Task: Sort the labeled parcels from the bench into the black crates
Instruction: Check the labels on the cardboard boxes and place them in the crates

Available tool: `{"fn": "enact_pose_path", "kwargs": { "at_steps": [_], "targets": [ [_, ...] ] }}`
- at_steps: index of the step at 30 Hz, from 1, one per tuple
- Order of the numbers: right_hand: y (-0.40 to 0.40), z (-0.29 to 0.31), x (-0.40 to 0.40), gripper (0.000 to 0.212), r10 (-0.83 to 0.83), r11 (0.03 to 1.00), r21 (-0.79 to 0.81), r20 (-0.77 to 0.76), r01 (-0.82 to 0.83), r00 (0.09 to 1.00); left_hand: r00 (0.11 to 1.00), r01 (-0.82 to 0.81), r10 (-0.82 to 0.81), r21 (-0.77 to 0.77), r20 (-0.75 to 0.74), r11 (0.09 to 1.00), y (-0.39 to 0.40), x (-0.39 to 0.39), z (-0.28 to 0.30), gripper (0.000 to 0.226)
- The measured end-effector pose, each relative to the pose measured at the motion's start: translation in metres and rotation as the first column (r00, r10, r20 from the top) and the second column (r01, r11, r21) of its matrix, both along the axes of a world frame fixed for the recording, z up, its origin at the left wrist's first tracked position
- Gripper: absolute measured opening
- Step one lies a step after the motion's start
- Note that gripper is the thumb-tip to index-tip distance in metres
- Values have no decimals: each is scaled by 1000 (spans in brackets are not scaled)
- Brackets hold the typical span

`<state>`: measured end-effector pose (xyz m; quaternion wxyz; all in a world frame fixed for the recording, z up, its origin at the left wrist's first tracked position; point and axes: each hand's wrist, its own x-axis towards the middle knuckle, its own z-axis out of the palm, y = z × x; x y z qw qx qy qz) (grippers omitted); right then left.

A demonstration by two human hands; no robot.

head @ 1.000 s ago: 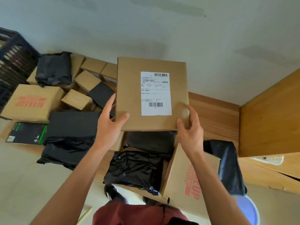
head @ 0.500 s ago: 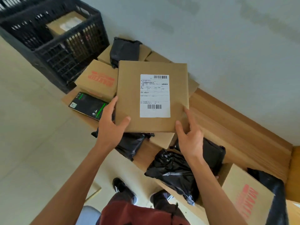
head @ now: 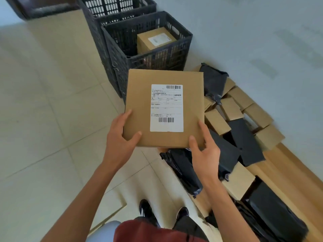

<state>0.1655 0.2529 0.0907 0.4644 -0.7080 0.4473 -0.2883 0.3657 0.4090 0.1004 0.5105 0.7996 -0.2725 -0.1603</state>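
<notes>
- Head view: a flat brown cardboard parcel (head: 164, 109) is held up in mid-frame by both hands, its face turned to the camera.
- A white shipping label (head: 167, 108) with two barcodes sits on the parcel's face, right of centre.
- The left hand (head: 120, 138) grips the parcel's near-left corner, thumb lying on the front face and fingers along the left edge.
- The right hand (head: 203, 151) holds the near-right corner, thumb pressed on the front face, index finger laid up the right edge; the other fingers are hidden behind the parcel.
- Just beyond the parcel stands a black crate (head: 122, 55) on the tiled floor (head: 43, 102), against the wall.
- Inside that crate rests a cardboard box (head: 153, 41) with a white label on top.
- A second black crate (head: 97, 13) stands directly behind the first, farther off; what it holds cannot be told.
- To the right, a wooden tabletop (head: 286, 165) runs along the wall, crowded with small brown boxes (head: 257, 116) and black plastic mailer bags (head: 244, 140).
- One black bag (head: 185, 170) hangs over the tabletop's left edge, below the right hand.
- The person's dark shoes (head: 146, 209) show at the near edge of the floor.
</notes>
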Motion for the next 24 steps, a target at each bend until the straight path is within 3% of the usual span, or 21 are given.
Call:
{"fn": "enact_pose_path", "kwargs": {
  "at_steps": [11, 24],
  "targets": [
    [2, 8, 123, 57, 169, 985, 21, 62, -170, 984, 991, -133, 132, 33, 15, 991, 37, 90, 6, 79],
    [-80, 8, 242, 58, 168, 985, 38, 71, -171, 983, 987, -155, 152, 75, 44, 985, -48, 209, 23, 82]
  ]
}}
